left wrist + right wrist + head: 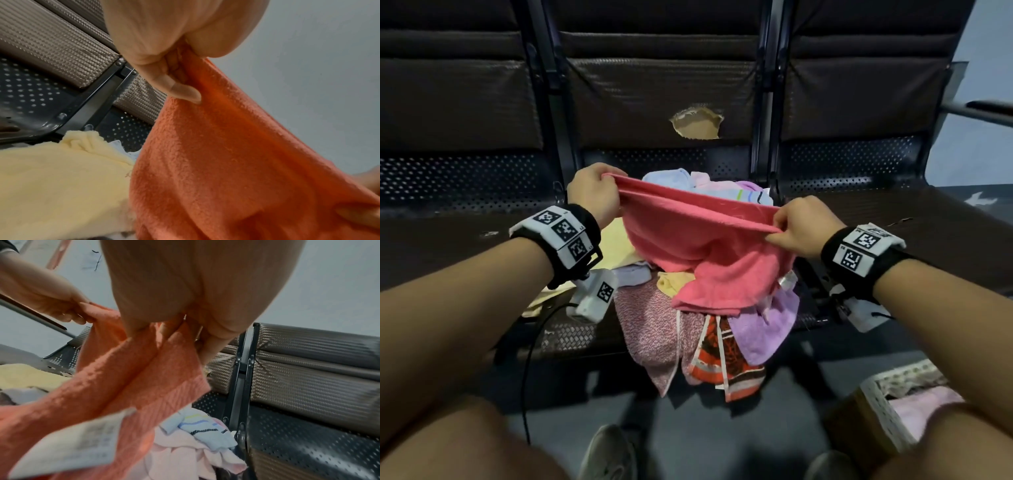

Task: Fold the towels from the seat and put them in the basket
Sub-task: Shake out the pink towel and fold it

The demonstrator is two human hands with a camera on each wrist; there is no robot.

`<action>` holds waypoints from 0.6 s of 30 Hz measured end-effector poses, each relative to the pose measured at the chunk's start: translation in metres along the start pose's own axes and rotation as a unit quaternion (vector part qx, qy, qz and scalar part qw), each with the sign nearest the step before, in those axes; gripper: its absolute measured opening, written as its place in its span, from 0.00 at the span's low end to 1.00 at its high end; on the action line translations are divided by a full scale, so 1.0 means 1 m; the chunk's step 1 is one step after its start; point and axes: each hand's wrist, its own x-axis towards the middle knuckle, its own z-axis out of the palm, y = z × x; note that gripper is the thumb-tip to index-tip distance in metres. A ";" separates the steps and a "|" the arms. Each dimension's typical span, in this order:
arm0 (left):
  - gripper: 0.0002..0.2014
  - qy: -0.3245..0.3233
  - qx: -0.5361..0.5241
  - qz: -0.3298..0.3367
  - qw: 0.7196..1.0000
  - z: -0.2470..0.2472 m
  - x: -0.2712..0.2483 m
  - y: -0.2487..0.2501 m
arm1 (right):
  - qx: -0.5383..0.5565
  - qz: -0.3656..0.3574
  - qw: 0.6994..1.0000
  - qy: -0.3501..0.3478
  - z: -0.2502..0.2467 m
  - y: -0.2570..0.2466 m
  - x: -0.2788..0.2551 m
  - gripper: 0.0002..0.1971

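A coral-pink towel (705, 246) hangs stretched between both hands above a heap of towels on the seat (465, 240). My left hand (594, 190) pinches its far left corner; the wrist view shows the fingers (180, 91) curled into the orange-pink cloth (216, 162). My right hand (796, 224) pinches the right corner, and its wrist view shows the towel (133, 378) with a white care label (68, 443) hanging down. The woven basket (876, 411) stands on the floor at lower right with a pink towel inside.
The heap holds a yellow towel (616, 246), a pink speckled one (650, 325), an orange patterned one (722, 359), a purple one (767, 329) and pale striped ones (722, 188). Dark bench seats run left and right, with a torn backrest (697, 125). A black cable (527, 359) hangs left.
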 end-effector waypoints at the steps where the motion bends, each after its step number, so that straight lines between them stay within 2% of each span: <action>1: 0.22 -0.001 -0.005 0.007 1.000 -0.001 0.000 -0.001 | -0.013 -0.004 1.000 0.008 -0.002 0.000 0.000 0.11; 6: 0.20 0.007 0.008 0.049 0.999 -0.012 0.000 -0.002 | -0.032 -0.032 0.997 0.068 -0.015 0.002 0.000 0.11; 10: 0.18 0.001 0.098 0.059 0.993 -0.019 -0.002 -0.003 | 0.013 0.008 0.998 0.065 -0.021 0.006 -0.001 0.10; 12: 0.17 -0.003 0.046 0.019 0.999 -0.019 -0.001 0.000 | 0.099 0.043 0.991 0.081 -0.023 0.007 0.001 0.11; 14: 0.18 0.014 -0.050 -0.019 0.998 -0.022 0.001 0.007 | 0.206 0.057 0.971 0.106 -0.027 0.007 0.004 0.17; 15: 0.19 0.014 -0.083 -0.026 0.996 -0.026 0.004 0.012 | 0.247 0.061 0.960 0.119 -0.030 0.006 0.005 0.17; 16: 0.21 -0.007 -0.107 -0.026 0.994 -0.030 0.005 0.016 | 0.269 0.058 0.952 0.131 -0.033 0.005 0.006 0.15; 18: 0.18 -0.063 -0.142 -0.003 0.988 -0.037 0.010 0.026 | 0.273 0.042 0.948 0.157 -0.041 0.002 0.008 0.10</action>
